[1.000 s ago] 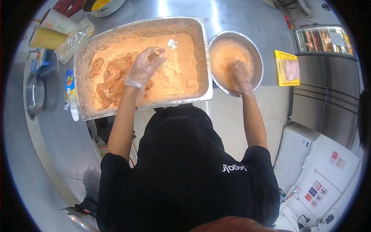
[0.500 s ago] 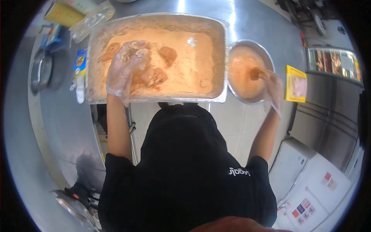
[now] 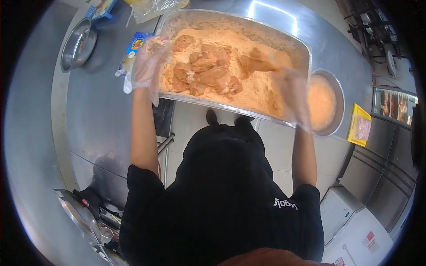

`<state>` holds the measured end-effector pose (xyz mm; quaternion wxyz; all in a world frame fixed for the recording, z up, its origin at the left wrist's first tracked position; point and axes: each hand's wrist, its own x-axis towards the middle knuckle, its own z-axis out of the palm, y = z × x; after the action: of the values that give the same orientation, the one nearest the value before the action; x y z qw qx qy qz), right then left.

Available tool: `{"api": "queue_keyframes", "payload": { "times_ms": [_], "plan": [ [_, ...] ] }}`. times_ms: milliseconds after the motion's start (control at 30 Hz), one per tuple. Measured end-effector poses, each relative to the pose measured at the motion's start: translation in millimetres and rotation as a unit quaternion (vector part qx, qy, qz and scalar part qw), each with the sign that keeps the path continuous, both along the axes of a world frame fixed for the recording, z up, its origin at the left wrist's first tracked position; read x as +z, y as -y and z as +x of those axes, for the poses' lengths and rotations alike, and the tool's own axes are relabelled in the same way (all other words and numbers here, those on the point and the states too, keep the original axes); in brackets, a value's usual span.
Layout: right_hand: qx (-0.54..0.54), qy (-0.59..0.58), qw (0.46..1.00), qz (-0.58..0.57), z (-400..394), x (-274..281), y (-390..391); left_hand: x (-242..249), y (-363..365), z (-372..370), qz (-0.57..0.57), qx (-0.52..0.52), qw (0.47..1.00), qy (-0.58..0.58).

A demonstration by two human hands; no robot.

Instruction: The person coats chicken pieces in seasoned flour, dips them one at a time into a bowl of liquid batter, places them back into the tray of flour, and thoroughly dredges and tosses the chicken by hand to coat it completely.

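Observation:
My left hand [image 3: 151,64], in a clear plastic glove with clumps of breading on the fingers, hovers over the left rim of a metal tray [image 3: 213,104]. Its fingers are loosely bent and apart. Pale orange breading flour [image 3: 262,91] lines the tray, and several coated chicken pieces [image 3: 208,66] are heaped left of its middle. My right hand [image 3: 293,95], also gloved and smeared by motion, reaches over the tray's right part. From its fingertips a blurred wet chicken piece [image 3: 256,62] stretches toward the heap. The bowl of orange batter [image 3: 321,104] stands beside that hand.
A yellow tray [image 3: 359,126] with a pink item sits right of the bowl. Left of the big tray lie a blue packet [image 3: 138,41] and a white spoon-like item [image 3: 128,83]. An empty-looking steel bowl [image 3: 79,46] and a plastic bag [image 3: 155,9] stand farther off.
My right hand has lifted the chicken piece out of the batter bowl and carried it left over the tray. My left hand has shifted to the tray's left rim. The view has turned.

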<state>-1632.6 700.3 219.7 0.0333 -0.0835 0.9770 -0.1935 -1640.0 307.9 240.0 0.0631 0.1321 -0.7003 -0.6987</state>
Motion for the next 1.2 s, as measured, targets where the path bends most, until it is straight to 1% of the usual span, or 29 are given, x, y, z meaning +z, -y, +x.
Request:
{"api": "queue_keyframes", "payload": {
  "times_ms": [67, 100, 200, 233, 300, 333, 367, 400, 433, 500, 533, 567, 600, 633, 733, 800, 867, 900, 933, 967, 1000, 1033, 1067, 1100, 1133, 1167, 1200],
  "plan": [
    [0.064, -0.016, 0.998, 0.002, 16.7, -9.7, 29.1, -11.4, 10.4, -8.3, -0.01, -0.025, 1.0, 0.012],
    [0.049, -0.004, 0.999, -0.007, 17.4, -9.5, 32.4, -17.7, 14.8, -12.8, -0.015, -0.036, 0.999, 0.02],
    [-0.006, 0.021, 0.999, -0.036, 8.6, -5.1, 29.5, -27.3, 19.1, -38.2, -0.218, -0.094, 0.97, 0.053],
    [-0.007, 0.003, 0.998, -0.06, -1.8, -13.7, 22.3, -37.1, 21.3, -52.4, -0.298, -0.101, 0.949, 0.039],
    [-0.007, -0.036, 0.993, -0.108, -34.1, -38.6, 10.0, -70.6, 24.8, -87.2, -0.45, -0.111, 0.886, 0.009],
    [-0.039, 0.03, 0.987, -0.15, -45.3, -28.2, 15.6, -91.5, 20.7, -101.5, -0.427, -0.105, 0.898, 0.033],
    [-0.081, 0.07, 0.974, -0.198, -57.0, -33.6, 19.2, -114.4, 13.7, -115.8, -0.403, -0.099, 0.908, 0.056],
    [-0.123, 0.108, 0.955, -0.246, -72.5, -43.4, 22.6, -128.3, 12.9, -121.6, -0.352, -0.122, 0.924, 0.086],
    [-0.163, 0.149, 0.93, -0.292, -86.1, -56.6, 26.0, -142.2, 12.0, -127.5, -0.301, -0.141, 0.936, 0.117],
    [-0.185, 0.253, 0.867, -0.389, -111.4, -114.3, 34.1, -160.9, 13.8, -137.0, -0.14, -0.234, 0.943, 0.189],
    [-0.192, 0.301, 0.827, -0.433, -125.3, -131.9, 38.6, -159.9, 11.0, -146.1, -0.117, -0.239, 0.938, 0.22],
    [-0.174, 0.328, 0.837, -0.402, -135.6, -122.7, 51.5, -159.1, 8.3, -155.3, -0.096, -0.243, 0.932, 0.251],
    [-0.157, 0.358, 0.844, -0.367, -139.0, -99.3, 71.6, -121.8, -13.0, -157.5, -0.116, -0.237, 0.911, 0.316],
    [-0.141, 0.389, 0.848, -0.331, -143.1, -84.4, 85.5, -100.4, -32.6, -159.8, -0.135, -0.231, 0.885, 0.38],
    [-0.143, 0.461, 0.816, -0.318, -164.1, -89.6, 104.2, -106.6, -61.5, -165.9, -0.123, -0.235, 0.879, 0.395],
    [-0.108, 0.462, 0.8, -0.368, -168.6, -126.3, 102.9, -72.7, -61.8, -155.5, -0.044, -0.242, 0.896, 0.37],
    [-0.133, 0.457, 0.795, -0.376, -158.4, -118.1, 114.1, -69.5, -53.3, -153.2, -0.134, -0.318, 0.878, 0.332],
    [-0.174, 0.452, 0.799, -0.357, -148.7, -71.6, 131.8, -78.6, -42.5, -161.0, -0.257, -0.387, 0.834, 0.298],
    [-0.214, 0.445, 0.802, -0.337, -136.1, -43.8, 140.7, -85.5, -31.1, -162.6, -0.373, -0.448, 0.771, 0.257],
    [-0.114, 0.406, 0.852, -0.31, -122.6, -43.8, 136.2, -94.4, -17.1, -154.2, -0.403, -0.455, 0.763, 0.218],
    [-0.015, 0.361, 0.89, -0.279, -106.4, -49.3, 126.3, -106.6, -1.4, -138.5, -0.431, -0.463, 0.754, 0.178],
    [0.085, 0.31, 0.915, -0.242, -93.5, -57.5, 117.7, -106.9, 11.8, -124.4, -0.439, -0.452, 0.764, 0.136],
    [0.085, 0.277, 0.937, -0.195, -83.1, -62.1, 115.4, -104.9, 24.0, -110.4, -0.448, -0.44, 0.773, 0.094],
    [0.055, 0.33, 0.91, -0.245, -83.8, -57.6, 104.1, -100.4, 36.5, -98.6, -0.439, -0.407, 0.799, 0.047],
    [0.026, 0.379, 0.877, -0.294, -92.2, -38.6, 93.4, -94.2, 41.3, -91.6, -0.429, -0.372, 0.823, -0.002],
    [-0.006, 0.386, 0.884, -0.262, -96.0, -37.9, 79.0, -89.7, 33.5, -86.5, -0.447, -0.339, 0.821, 0.109],
    [-0.039, 0.395, 0.888, -0.231, -99.6, -37.2, 64.5, -86.0, 19.5, -82.4, -0.459, -0.301, 0.807, 0.219]
  ]
}}
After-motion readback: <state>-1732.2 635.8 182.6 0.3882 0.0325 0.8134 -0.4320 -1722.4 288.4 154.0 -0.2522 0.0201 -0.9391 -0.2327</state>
